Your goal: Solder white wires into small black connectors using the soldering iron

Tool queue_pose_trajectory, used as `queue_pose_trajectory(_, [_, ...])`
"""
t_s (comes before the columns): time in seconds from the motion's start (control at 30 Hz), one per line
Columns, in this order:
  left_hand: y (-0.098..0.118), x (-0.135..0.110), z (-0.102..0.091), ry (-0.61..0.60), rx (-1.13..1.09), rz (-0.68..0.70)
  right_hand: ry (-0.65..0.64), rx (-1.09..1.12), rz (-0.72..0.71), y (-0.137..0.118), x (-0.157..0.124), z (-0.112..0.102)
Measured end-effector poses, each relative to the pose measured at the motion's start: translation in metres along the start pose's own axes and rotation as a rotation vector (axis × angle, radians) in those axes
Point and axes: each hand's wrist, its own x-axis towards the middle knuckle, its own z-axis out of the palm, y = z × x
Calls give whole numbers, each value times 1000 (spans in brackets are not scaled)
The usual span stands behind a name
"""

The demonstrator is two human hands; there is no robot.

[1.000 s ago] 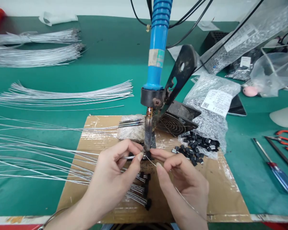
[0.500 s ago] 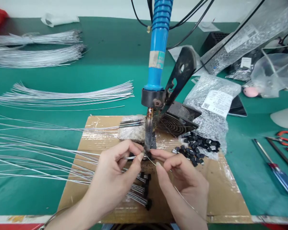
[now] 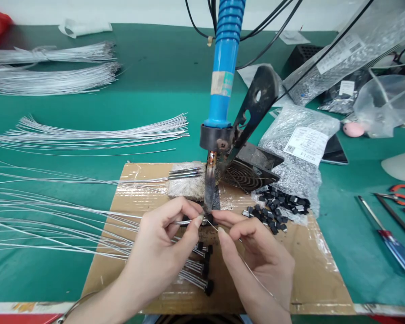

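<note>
A blue-handled soldering iron [image 3: 222,76] stands tip-down in a black metal stand [image 3: 253,108] over a cardboard sheet [image 3: 310,265]. My left hand [image 3: 158,252] is closed in a pinch on the end of thin silver wires [image 3: 54,211] right at the iron's tip. My right hand [image 3: 256,256] is closed too, pinching a small black component at the tip, with a thin solder wire [image 3: 253,274] running back under its palm. Just below my hands lie finished wires ending in black parts [image 3: 202,270].
Loose black components [image 3: 276,209] are heaped right of the tip, beside plastic bags of parts [image 3: 300,148]. Bundles of silver wire [image 3: 87,135] fan over the green table at left. A screwdriver [image 3: 388,238] and red-handled pliers [image 3: 401,193] lie at right. A small fan [image 3: 246,173] sits behind the iron.
Almost nothing differs; both hands stay pinched at the iron's tip, and the view has shifted very slightly.
</note>
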Motion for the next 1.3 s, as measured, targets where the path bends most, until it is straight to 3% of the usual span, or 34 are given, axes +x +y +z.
queue_pose_trajectory(0.5, [-1,0,1,3,19,25,-22,-79,-99,6,0,0])
queue_pose_trajectory(1.3, [-2,-2,2,12,56,55,70,-259,-282,4,-3,6])
